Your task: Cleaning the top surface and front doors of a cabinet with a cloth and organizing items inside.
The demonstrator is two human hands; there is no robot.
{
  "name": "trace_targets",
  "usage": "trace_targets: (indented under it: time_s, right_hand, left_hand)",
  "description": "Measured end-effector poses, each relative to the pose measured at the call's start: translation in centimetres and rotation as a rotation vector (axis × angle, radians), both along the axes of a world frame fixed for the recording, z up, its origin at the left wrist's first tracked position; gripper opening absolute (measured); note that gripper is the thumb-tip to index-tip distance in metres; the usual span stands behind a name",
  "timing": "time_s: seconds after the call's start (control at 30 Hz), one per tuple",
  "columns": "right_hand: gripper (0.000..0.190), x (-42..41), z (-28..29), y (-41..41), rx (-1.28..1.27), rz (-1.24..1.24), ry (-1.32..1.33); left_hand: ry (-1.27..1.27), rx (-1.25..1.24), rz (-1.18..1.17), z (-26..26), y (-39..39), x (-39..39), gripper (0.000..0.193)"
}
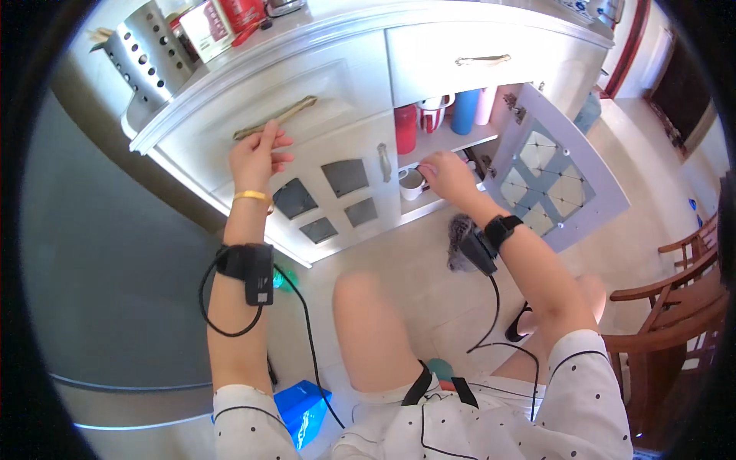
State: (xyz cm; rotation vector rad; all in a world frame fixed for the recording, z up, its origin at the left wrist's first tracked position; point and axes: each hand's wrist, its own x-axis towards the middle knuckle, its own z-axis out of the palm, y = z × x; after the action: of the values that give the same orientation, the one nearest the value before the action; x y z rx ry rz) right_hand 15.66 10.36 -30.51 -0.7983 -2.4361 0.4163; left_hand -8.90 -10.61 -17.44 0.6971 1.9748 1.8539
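Note:
My left hand (pixel 260 152) is at the brass-coloured handle (pixel 293 112) of the left drawer. Its thumb lies against the handle, while the fingers are apart and hold nothing. At the open compartment of the white cabinet (pixel 359 75), my right hand (pixel 448 177) pinches the rim of a white mug (pixel 410 185). The mug is upright, low in the compartment; whether its base touches the shelf cannot be told. On the shelf above stand a red container (pixel 405 129), a red-and-white cup (pixel 430 118), a blue bottle (pixel 464 112) and a pink bottle (pixel 486 106).
The cabinet door (pixel 575 172) with glass panes swings out at right. A perforated metal utensil holder (pixel 146 54) and packages stand on the countertop. Wooden chairs (pixel 673 305) are at right, a grey appliance-like surface (pixel 115 259) at left, a blue bag (pixel 305 408) on the floor.

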Motion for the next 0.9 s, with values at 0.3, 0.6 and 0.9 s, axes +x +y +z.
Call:
trace_targets:
  time_s: [0.3, 0.6, 0.9]
  right_hand:
    - [0.029, -8.5, -0.9, -0.5, -1.011, 0.076, 0.242]
    - [0.027, -6.7, -3.4, 0.2, -0.944, 0.188, 0.039]
    - [0.033, -0.4, -0.4, -7.2, -1.086, 0.295, 0.03]
  left_hand:
    - [-0.028, -0.019, 0.004, 1.2, -0.5, 0.8, 0.035]
    - [0.039, -0.04, -0.081, 1.6, -0.5, 0.7, 0.034]
    - [0.036, -0.088, -0.122, 1.6, -1.2, -0.1, 0.035]
